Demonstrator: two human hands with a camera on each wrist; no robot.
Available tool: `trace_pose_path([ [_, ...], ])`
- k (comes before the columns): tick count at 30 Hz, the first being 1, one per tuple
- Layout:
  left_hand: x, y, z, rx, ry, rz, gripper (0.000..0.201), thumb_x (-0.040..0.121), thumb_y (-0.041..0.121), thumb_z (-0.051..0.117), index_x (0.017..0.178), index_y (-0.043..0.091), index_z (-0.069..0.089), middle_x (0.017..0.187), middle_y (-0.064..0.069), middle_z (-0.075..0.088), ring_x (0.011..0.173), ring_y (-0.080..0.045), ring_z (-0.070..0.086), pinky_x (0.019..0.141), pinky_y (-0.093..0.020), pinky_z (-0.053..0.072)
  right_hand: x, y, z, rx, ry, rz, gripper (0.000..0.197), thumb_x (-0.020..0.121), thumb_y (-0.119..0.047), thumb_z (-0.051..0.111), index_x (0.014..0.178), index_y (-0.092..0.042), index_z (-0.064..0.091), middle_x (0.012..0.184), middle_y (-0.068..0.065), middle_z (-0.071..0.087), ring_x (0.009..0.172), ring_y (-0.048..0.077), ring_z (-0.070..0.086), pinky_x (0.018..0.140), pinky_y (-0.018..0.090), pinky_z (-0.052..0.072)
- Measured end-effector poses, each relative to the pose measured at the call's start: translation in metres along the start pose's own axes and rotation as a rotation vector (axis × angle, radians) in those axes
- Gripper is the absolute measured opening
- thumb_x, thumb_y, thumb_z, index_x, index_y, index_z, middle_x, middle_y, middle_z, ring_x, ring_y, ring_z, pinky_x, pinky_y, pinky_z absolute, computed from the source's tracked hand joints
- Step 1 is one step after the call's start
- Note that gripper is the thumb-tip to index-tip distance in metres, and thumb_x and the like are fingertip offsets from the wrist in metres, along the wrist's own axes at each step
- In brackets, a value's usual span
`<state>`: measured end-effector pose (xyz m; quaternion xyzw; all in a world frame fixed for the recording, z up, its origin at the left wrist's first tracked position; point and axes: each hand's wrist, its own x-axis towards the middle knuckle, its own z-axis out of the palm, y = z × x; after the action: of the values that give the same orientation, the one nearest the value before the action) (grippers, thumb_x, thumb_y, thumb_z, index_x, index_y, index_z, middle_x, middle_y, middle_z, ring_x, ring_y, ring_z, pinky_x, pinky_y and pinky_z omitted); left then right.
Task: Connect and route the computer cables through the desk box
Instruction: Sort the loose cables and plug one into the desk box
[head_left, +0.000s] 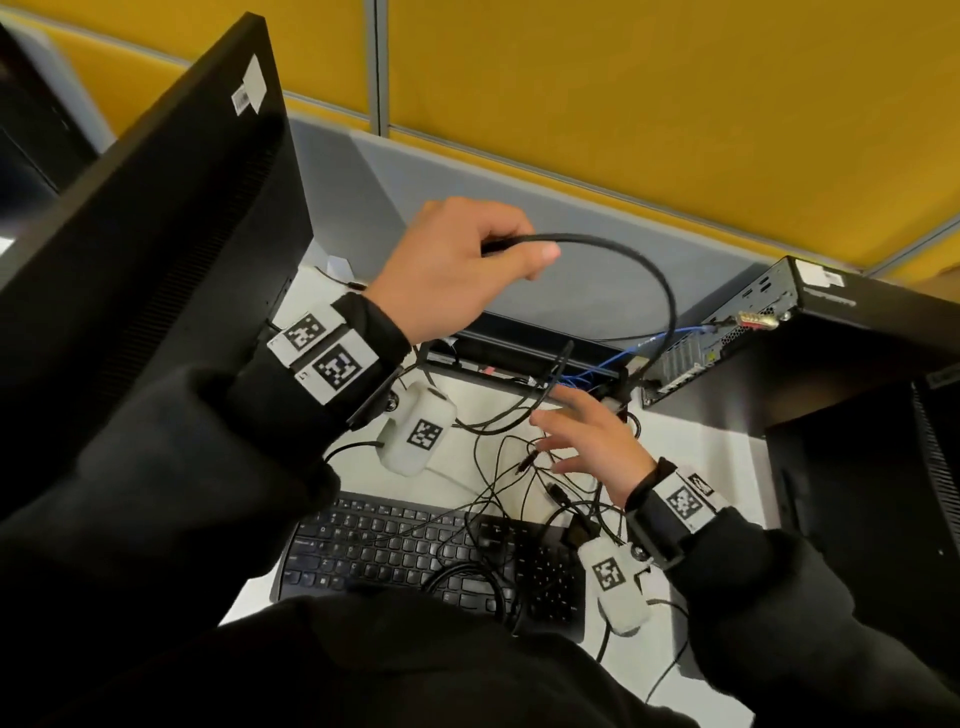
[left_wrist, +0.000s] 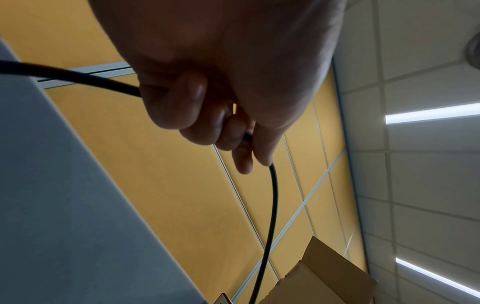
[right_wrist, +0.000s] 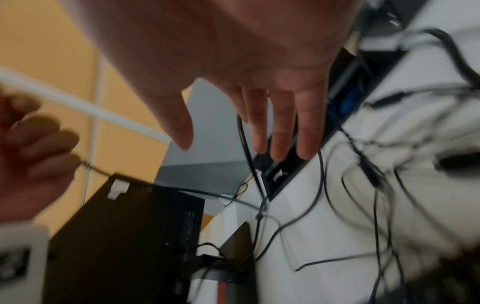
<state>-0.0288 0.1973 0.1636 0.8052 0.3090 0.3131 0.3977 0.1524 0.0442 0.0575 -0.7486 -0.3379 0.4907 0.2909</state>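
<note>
A: While the left hand (head_left: 457, 265) is raised above the desk (head_left: 691, 447), what does it hold?

B: A thick black cable (head_left: 634, 260), fingers curled round it. From the fist the cable arcs right and drops toward the open desk box (head_left: 519, 358) at the back of the desk. The left wrist view shows the cable (left_wrist: 272, 205) leaving the fist (left_wrist: 207, 92) on both sides.

A: And the right hand (head_left: 592, 441)?

B: Flat, fingers straight and spread, gripping nothing. It hovers low over a tangle of thin wires (head_left: 519, 467), just in front of the box.

A: What else?

B: Blue cables (head_left: 670, 335) run from the box to the computer (head_left: 810, 312) on the right. A keyboard (head_left: 395, 551) lies near the person, wires draped over it. A monitor (head_left: 156, 234) stands at the left.
</note>
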Motion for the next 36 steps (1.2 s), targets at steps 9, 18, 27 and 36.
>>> trace_pose_path([
  [9,0.007,0.006,-0.003,-0.013,-0.043,0.049,0.022,0.098,0.032,0.066,0.088,0.015,0.074,0.063,0.002,0.058,0.057,-0.004,0.045,0.058,-0.022,0.038,0.022,-0.029,0.015,-1.375,-0.069,-0.517,0.06,0.079,-0.055,0.071,0.132,-0.033,0.055,0.138,-0.004,0.051,0.13,0.023,0.045,0.111,0.047,0.035],
  [18,-0.014,-0.073,-0.032,0.149,-0.037,-0.113,0.029,0.097,0.013,0.064,0.122,0.027,0.071,0.119,0.009,0.063,0.111,-0.001,0.059,0.098,-0.018,0.045,0.053,-0.03,-0.013,-0.905,-0.128,-0.431,0.024,0.093,-0.045,0.063,0.079,-0.027,0.07,0.077,-0.008,0.069,0.076,0.01,0.063,0.074,0.034,0.053],
  [27,-0.1,-0.165,0.016,-0.055,0.017,-0.571,0.017,0.094,0.024,0.07,0.109,0.032,0.073,0.107,0.015,0.073,0.1,-0.005,0.068,0.089,-0.039,0.06,0.03,-0.036,-0.006,-0.289,0.195,-0.481,0.042,0.09,-0.04,0.072,0.07,-0.008,0.054,0.058,-0.006,0.049,0.057,0.008,0.044,0.061,0.03,0.04],
  [36,-0.126,-0.184,0.118,0.362,-0.585,-0.468,0.057,0.094,0.027,0.065,0.147,0.03,0.044,0.137,0.004,0.046,0.116,-0.018,0.058,0.1,-0.036,0.051,-0.032,-0.096,-0.029,-0.093,0.264,-0.67,0.044,0.099,-0.037,0.058,0.066,-0.014,0.039,0.061,0.006,0.031,0.053,0.012,0.031,0.057,0.031,0.035],
])
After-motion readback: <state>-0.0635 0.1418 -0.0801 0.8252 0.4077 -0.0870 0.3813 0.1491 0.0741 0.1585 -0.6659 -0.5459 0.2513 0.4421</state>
